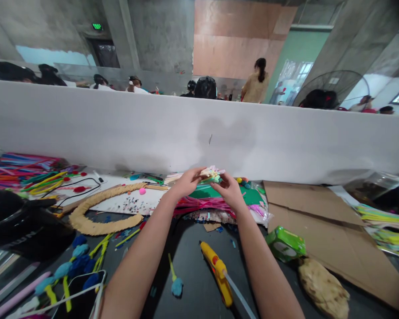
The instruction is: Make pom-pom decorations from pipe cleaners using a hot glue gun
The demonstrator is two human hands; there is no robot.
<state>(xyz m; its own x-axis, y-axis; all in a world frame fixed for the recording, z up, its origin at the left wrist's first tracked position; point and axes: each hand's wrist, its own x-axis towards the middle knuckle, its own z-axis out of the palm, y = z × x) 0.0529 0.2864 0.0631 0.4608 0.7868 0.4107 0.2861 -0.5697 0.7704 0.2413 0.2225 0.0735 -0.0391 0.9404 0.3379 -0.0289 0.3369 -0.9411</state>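
Observation:
Near the white partition, both my hands are raised over the back of the table around a small pastel bunch [213, 174] of cream, pink and mint green; its exact kind is too small to tell. My left hand [190, 180] grips its left side with curled fingers. From the right, my right hand [230, 191] closes on the same bunch with thumb and fingers. Beneath them lies a bundle of pink pipe cleaners [202, 204], beside a green sheet [252, 198]. Between my forearms rest a yellow glue gun [216, 270] and a blue pompom on a yellow stem [177, 287].
A white partition [136, 128] stands behind the table. Left are a ragged tan ring [86, 218], a black helmet-like object [26, 226] and colourful pipe cleaners [29, 170]. Right are flat cardboard [319, 230], a green box [286, 243] and a brown-spotted, bread-like piece [324, 285]. People are beyond.

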